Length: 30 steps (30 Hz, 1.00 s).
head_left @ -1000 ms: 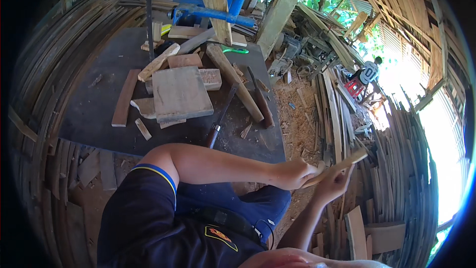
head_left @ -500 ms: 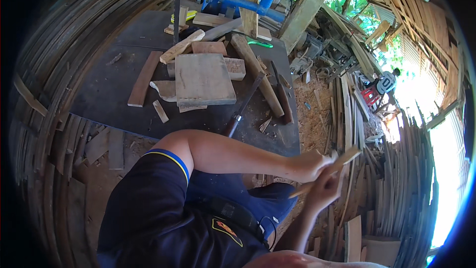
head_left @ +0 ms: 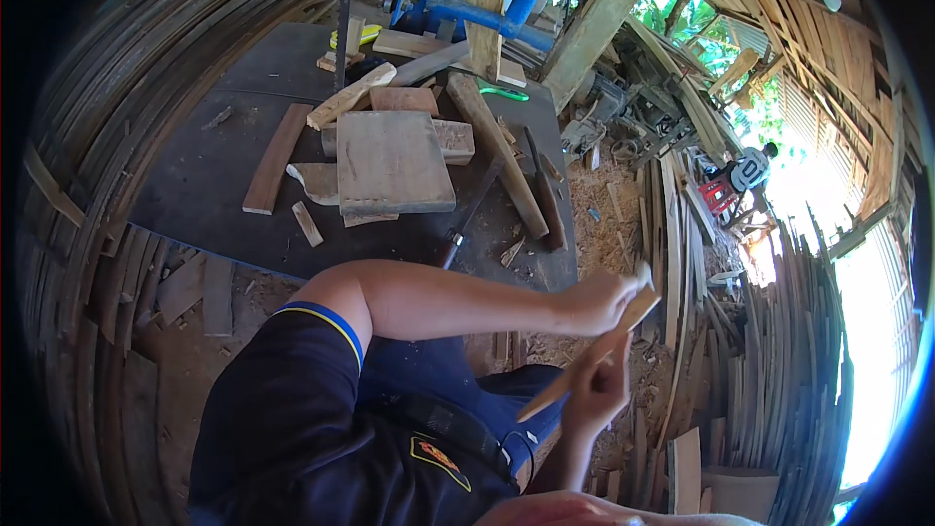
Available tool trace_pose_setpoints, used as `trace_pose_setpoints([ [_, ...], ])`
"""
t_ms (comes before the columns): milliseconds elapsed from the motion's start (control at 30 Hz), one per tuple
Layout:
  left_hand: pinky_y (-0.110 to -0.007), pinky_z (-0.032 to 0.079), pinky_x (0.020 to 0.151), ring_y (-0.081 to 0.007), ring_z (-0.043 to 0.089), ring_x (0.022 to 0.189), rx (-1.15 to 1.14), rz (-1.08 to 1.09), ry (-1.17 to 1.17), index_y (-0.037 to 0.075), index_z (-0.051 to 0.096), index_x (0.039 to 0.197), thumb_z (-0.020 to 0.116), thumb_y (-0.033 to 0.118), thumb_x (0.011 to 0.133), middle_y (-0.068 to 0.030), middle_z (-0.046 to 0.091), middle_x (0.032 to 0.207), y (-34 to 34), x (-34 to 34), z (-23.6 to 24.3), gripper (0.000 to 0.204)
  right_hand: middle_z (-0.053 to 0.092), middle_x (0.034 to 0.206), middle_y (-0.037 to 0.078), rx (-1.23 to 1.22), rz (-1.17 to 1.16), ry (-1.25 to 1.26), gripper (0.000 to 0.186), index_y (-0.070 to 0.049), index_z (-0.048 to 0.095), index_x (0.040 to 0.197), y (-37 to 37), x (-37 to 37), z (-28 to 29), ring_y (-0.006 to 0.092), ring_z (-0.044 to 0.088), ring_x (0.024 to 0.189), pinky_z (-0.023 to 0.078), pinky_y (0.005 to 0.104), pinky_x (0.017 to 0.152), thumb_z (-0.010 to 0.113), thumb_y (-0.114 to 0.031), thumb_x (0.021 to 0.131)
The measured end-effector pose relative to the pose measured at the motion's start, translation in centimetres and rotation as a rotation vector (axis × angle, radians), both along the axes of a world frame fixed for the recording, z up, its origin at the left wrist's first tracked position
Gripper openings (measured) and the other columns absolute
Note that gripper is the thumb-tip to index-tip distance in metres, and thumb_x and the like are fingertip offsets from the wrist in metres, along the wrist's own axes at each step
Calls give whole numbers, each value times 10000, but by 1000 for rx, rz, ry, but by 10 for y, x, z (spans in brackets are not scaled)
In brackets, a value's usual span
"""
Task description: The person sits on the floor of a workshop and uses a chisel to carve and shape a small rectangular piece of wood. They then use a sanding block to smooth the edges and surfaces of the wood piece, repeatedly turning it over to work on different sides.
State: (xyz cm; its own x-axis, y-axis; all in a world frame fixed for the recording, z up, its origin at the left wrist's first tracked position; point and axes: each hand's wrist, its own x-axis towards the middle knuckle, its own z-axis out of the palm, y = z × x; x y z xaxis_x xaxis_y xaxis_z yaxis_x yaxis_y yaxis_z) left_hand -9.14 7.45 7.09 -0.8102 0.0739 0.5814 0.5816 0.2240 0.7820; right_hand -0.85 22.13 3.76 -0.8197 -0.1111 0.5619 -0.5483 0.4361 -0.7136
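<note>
A pale piece of wood [head_left: 552,395] with a tapered lower end slants across in front of my body, off the right side of the table. My right hand [head_left: 596,394] comes from below and is closed round its middle. My left arm reaches across to the right, and my left hand [head_left: 596,302] is closed beside the wood's upper end. A small pale tip [head_left: 644,276] shows at its fingers, but what they hold is hidden. On the dark table [head_left: 195,170] lie a square wooden block [head_left: 394,161] and a dark-handled tool with a long blade [head_left: 450,251].
A reddish board [head_left: 277,161], a long wooden bar [head_left: 499,158], a dark long tool [head_left: 548,197] and a green-handled item [head_left: 504,93] lie on the table. Upright wood strips [head_left: 794,331] stand at right. A person [head_left: 750,170] sits farther back by a red chair [head_left: 719,197].
Both hands and the wood have shifted left, closer to my body. My left hand has moved slightly up, near the wood's upper end. The things on the table lie as before.
</note>
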Motion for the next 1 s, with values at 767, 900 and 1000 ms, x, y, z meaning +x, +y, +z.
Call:
trace_pose_setpoints([
  [767,-447,478,575,-420,665,676,-88,-67,-15,-33,618,855,613,63,896,-260,631,724,6,7,-13,105,496,610,-38,-25,-112,15,617,77,342,1507,1,-40,15,35,445,556,369,232,502,544,39,924],
  [900,-469,452,580,-430,655,709,-48,29,-35,-18,604,854,589,61,902,-255,628,749,-6,-15,-13,93,506,606,-35,16,-2,-146,676,46,329,1525,-17,8,7,10,444,591,391,193,550,621,-27,920],
  [1000,-468,445,569,-443,652,721,-96,-92,58,-26,601,862,564,30,907,-261,618,740,-9,1,-3,81,521,615,-33,-85,-87,-122,626,59,330,1520,-10,-16,26,7,459,605,397,196,557,592,-41,961],
])
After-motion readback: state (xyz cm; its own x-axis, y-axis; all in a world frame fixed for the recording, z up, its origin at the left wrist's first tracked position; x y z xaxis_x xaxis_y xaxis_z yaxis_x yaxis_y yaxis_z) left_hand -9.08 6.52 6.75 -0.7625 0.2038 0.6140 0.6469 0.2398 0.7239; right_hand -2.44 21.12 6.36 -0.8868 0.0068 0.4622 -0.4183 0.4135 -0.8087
